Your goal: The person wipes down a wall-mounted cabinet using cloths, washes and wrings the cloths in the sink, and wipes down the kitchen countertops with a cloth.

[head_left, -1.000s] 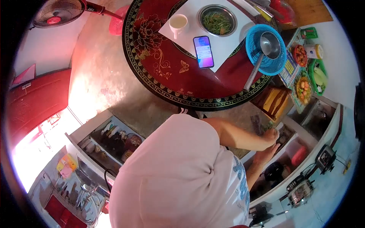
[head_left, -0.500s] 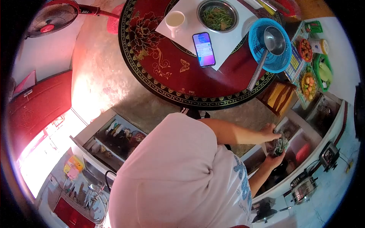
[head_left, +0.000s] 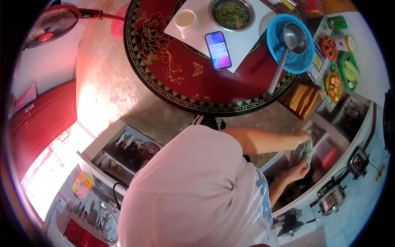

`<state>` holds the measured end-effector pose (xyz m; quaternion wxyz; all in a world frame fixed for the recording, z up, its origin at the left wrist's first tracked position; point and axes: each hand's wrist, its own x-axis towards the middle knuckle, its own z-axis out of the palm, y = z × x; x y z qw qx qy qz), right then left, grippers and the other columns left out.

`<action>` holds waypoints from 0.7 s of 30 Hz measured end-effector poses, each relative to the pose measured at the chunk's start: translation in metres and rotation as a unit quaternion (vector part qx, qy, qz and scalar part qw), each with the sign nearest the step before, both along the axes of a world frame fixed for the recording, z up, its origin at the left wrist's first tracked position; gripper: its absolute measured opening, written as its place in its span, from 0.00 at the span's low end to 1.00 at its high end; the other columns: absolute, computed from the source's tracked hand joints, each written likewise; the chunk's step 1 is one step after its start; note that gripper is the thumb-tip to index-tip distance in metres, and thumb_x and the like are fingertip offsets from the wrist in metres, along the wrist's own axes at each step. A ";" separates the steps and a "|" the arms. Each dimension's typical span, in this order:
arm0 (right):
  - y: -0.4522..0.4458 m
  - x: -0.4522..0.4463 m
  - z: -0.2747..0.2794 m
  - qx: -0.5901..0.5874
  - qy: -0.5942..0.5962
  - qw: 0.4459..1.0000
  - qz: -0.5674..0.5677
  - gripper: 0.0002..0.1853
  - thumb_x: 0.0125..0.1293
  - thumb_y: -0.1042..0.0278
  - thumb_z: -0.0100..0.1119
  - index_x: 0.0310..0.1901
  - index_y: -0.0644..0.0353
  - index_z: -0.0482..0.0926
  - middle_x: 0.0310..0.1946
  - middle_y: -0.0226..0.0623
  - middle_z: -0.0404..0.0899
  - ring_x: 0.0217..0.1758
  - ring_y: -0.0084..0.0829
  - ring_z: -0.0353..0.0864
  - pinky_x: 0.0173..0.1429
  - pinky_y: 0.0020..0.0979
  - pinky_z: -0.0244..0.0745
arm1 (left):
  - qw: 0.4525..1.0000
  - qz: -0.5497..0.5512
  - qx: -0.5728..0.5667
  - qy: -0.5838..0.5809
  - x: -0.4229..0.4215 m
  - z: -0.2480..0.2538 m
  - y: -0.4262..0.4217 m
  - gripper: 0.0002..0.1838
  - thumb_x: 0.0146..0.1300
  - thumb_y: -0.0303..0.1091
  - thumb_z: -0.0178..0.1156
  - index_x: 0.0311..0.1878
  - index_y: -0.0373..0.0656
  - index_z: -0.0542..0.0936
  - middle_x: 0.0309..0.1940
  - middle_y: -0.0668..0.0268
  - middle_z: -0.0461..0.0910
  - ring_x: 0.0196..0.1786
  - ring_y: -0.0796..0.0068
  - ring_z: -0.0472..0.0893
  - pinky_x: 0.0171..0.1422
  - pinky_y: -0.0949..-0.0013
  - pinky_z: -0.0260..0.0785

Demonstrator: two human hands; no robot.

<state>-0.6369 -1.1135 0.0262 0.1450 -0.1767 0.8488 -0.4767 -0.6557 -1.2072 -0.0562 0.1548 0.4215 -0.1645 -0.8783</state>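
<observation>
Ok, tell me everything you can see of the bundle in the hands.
The bundle is crumpled and irregular, pale green-white along one side and darker along the other, perhaps thin plastic. It lies between the left hand and the right hand, both touching it, and shows against the open cabinet. Exactly what it is cannot be told.

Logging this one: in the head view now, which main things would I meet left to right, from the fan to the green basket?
Fan, white cup, phone, crumpled bundle between the left hand and right hand, green basket.
</observation>
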 end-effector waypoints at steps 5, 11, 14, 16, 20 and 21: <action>-0.016 -0.012 0.010 0.189 0.287 0.929 0.140 0.13 0.65 0.63 0.59 0.37 0.67 0.76 0.28 0.40 0.76 0.30 0.31 0.70 0.35 0.34 0.70 | 0.993 -0.020 -0.069 0.089 -0.017 0.009 0.022 0.15 0.57 0.42 0.59 0.31 0.38 0.80 0.29 0.61 0.80 0.33 0.70 0.78 0.37 0.59 0.69; -0.014 -0.067 0.014 0.026 0.240 0.964 0.116 0.10 0.64 0.67 0.56 0.34 0.67 0.75 0.28 0.37 0.78 0.31 0.31 0.73 0.39 0.35 0.71 | 0.993 -0.028 0.079 0.078 -0.008 0.055 0.037 0.14 0.59 0.40 0.53 0.32 0.38 0.77 0.27 0.62 0.73 0.29 0.69 0.71 0.33 0.59 0.63; -0.016 0.004 0.018 0.021 0.320 0.934 0.157 0.11 0.61 0.66 0.58 0.35 0.68 0.76 0.30 0.40 0.80 0.33 0.33 0.76 0.41 0.36 0.73 | 0.930 -0.044 0.190 0.313 -0.066 -0.012 0.036 0.20 0.58 0.46 0.56 0.44 0.39 0.79 0.38 0.60 0.79 0.40 0.64 0.78 0.43 0.53 0.69; -0.020 0.011 0.024 0.083 0.329 0.926 0.165 0.13 0.61 0.63 0.58 0.32 0.68 0.74 0.26 0.42 0.78 0.28 0.33 0.73 0.38 0.37 0.72 | 0.982 -0.019 0.042 0.183 -0.063 -0.019 0.044 0.17 0.61 0.46 0.56 0.32 0.40 0.77 0.32 0.61 0.76 0.34 0.69 0.74 0.36 0.57 0.65; -0.033 -0.032 0.030 0.095 0.237 0.967 0.017 0.12 0.65 0.63 0.57 0.32 0.65 0.74 0.22 0.39 0.73 0.23 0.33 0.66 0.30 0.41 0.64 | 0.993 -0.060 0.050 0.093 0.013 0.066 0.033 0.15 0.60 0.38 0.56 0.41 0.34 0.78 0.39 0.55 0.79 0.41 0.64 0.78 0.45 0.59 0.68; -0.031 -0.034 0.026 0.076 0.250 0.965 0.003 0.12 0.66 0.63 0.58 0.34 0.65 0.74 0.24 0.38 0.73 0.26 0.31 0.68 0.32 0.39 0.65 | 0.993 -0.065 0.037 0.086 0.008 0.064 0.032 0.14 0.59 0.39 0.56 0.39 0.36 0.78 0.37 0.55 0.79 0.39 0.64 0.77 0.43 0.59 0.68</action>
